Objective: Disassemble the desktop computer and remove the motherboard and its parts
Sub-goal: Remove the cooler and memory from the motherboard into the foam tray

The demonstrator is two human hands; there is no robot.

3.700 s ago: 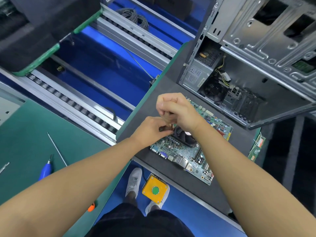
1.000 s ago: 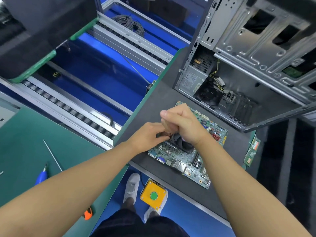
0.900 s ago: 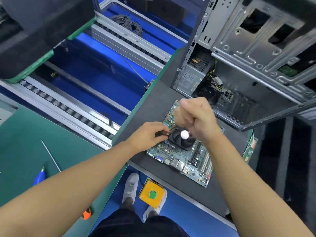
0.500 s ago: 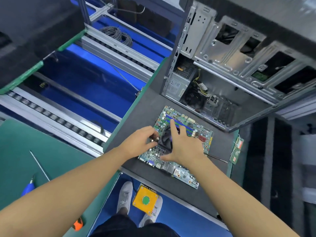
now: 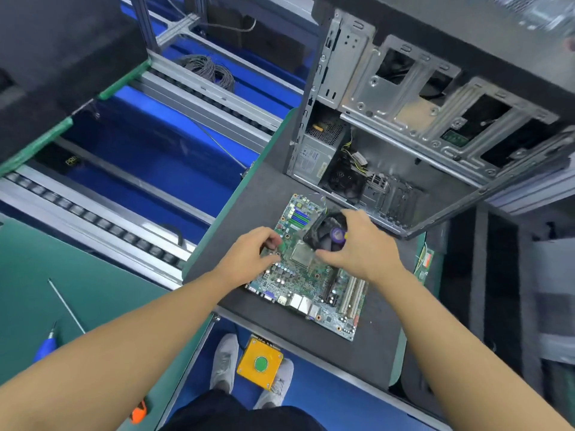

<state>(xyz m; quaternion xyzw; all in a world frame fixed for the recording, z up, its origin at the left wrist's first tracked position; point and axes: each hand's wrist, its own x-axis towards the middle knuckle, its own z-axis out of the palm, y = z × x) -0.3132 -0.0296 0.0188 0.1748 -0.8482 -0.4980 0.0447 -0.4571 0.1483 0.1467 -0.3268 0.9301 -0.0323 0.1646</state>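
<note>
A green motherboard [image 5: 306, 284] lies flat on the dark grey mat [image 5: 267, 194] in front of the open computer case [image 5: 420, 119]. My right hand [image 5: 364, 247] grips a black CPU cooler fan [image 5: 326, 233] and holds it tilted, raised off the board. Under it the bare silver CPU [image 5: 301, 255] shows. My left hand [image 5: 252, 256] presses down on the board's left edge with its fingers spread. Blue memory slots [image 5: 300, 216] sit at the board's far end.
The case still holds a power supply [image 5: 314, 157] and loose cables. A small green circuit card [image 5: 424, 264] lies at the mat's right edge. A blue screwdriver [image 5: 46, 346] rests on the green bench to the left. A roller conveyor [image 5: 124, 231] runs alongside. A yellow pedal button [image 5: 260, 363] sits on the floor.
My right hand went from working above the cooler to grasping it and lifting it off the board toward the right, exposing the CPU. My left hand stayed on the board's left edge.
</note>
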